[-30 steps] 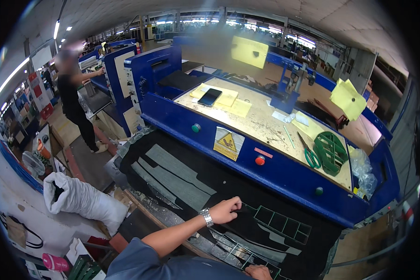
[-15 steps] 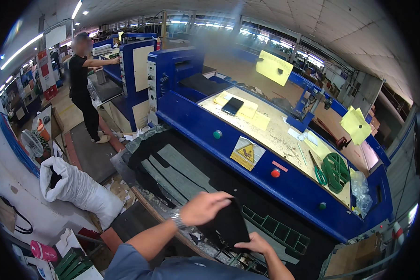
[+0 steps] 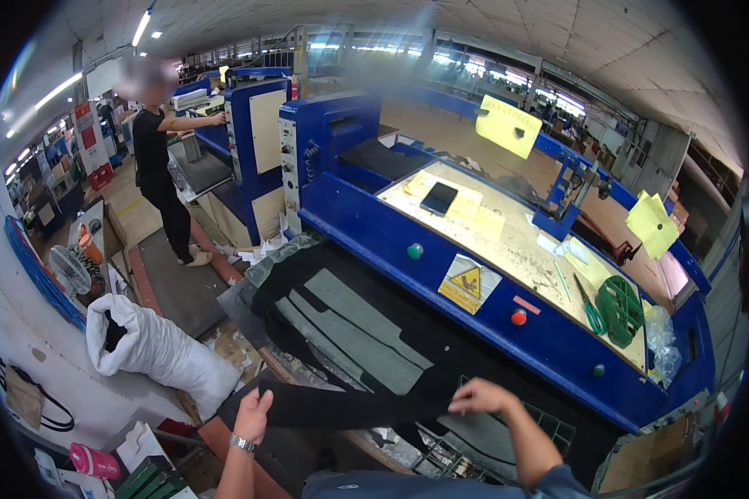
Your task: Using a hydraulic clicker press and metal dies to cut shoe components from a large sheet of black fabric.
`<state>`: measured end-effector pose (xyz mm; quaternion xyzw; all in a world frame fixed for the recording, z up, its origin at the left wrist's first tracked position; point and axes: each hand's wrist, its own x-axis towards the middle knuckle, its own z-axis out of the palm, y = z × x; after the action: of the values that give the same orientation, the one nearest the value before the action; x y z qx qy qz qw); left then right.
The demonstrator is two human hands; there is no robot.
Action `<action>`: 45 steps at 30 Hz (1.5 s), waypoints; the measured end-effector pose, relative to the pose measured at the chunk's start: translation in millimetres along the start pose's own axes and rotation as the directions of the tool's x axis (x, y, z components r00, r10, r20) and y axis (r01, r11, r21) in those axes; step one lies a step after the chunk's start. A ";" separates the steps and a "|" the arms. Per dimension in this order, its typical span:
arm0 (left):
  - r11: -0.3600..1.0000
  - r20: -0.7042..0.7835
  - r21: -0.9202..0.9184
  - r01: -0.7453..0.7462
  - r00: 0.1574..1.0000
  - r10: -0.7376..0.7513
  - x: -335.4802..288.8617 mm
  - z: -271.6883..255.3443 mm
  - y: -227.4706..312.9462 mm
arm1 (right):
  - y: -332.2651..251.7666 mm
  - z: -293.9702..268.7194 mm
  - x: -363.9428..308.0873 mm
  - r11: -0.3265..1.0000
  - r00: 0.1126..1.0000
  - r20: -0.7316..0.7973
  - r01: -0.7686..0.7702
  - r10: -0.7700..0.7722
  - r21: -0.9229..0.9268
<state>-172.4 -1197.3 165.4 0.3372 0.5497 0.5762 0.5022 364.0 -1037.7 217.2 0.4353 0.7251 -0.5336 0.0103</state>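
A long black piece of sheet material (image 3: 341, 406) is stretched sideways in front of me, low over the near edge of the machine bed. At its left end my left hand (image 3: 254, 413) is closed around it, thumb on top. My right hand (image 3: 484, 397) pinches its right end between bent fingers. Beneath and beyond lies a larger black sheet (image 3: 441, 333) with grey-green cut panels (image 3: 358, 324) on it. Close to my right forearm a green gridded cutting die (image 3: 558, 432) rests on the bed, partly covered by that arm.
A blue press (image 3: 374, 220) carries a phone (image 3: 438, 198), scissors (image 3: 593, 314) and a green die (image 3: 620, 309) on its top. White sack (image 3: 162, 353) stands left, near a pink cup (image 3: 91, 459). Another person (image 3: 160, 158) stands at a machine, far left.
My left hand has swung left and toward me, drawing the black piece from a folded, hanging shape to a long stretch. My right hand has risen slightly and shifted right. The view has turned slightly.
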 end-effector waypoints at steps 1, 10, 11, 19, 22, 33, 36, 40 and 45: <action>0.994 0.026 -0.095 0.049 0.999 -0.046 -1.9 -8.2 -11.3 | -9.5 -19.7 10.9 0.994 0.999 -0.035 -0.026 0.023 -0.104; 0.860 -0.066 -0.192 0.472 0.868 -0.491 -3.9 -11.2 -99.7 | 61.2 -42.1 83.7 0.782 0.609 -0.790 -0.460 -0.067 -0.420; 0.868 -0.088 -0.180 0.463 0.871 -0.483 -2.4 -13.3 -106.9 | 69.7 -34.4 63.3 0.796 0.593 -0.800 -0.437 -0.097 -0.420; 0.882 0.043 0.349 0.317 0.935 -0.353 32.9 37.1 -80.5 | 160.2 11.9 -160.6 0.749 0.540 -0.841 -0.572 0.036 -0.335; 0.849 0.314 0.503 0.164 0.880 -0.356 53.4 144.0 -55.1 | 182.1 32.2 -199.4 0.785 0.611 -0.771 -0.562 0.180 -0.262; 0.464 0.575 0.739 -0.489 0.816 -0.055 100.9 412.2 -147.3 | 189.7 5.1 -203.8 0.918 0.717 -0.697 -0.287 0.017 -0.274; 0.335 0.525 0.799 -0.499 0.851 0.015 84.7 444.5 -151.0 | 177.1 -11.8 -226.6 0.943 0.678 -0.735 -0.239 -0.008 -0.231; 0.446 0.518 0.775 -0.448 0.854 -0.042 82.5 468.8 -156.1 | 168.5 -25.2 -229.9 0.956 0.659 -0.751 -0.241 0.033 -0.169; 0.254 0.599 0.758 -0.600 0.796 0.093 32.3 486.5 -149.2 | 176.3 -19.0 -246.6 0.951 0.649 -0.760 -0.251 0.027 -0.180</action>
<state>307.6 -1039.4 97.0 0.7949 0.5546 0.1656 0.1821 638.8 -1166.7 208.7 0.6654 0.6939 -0.2004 -0.1888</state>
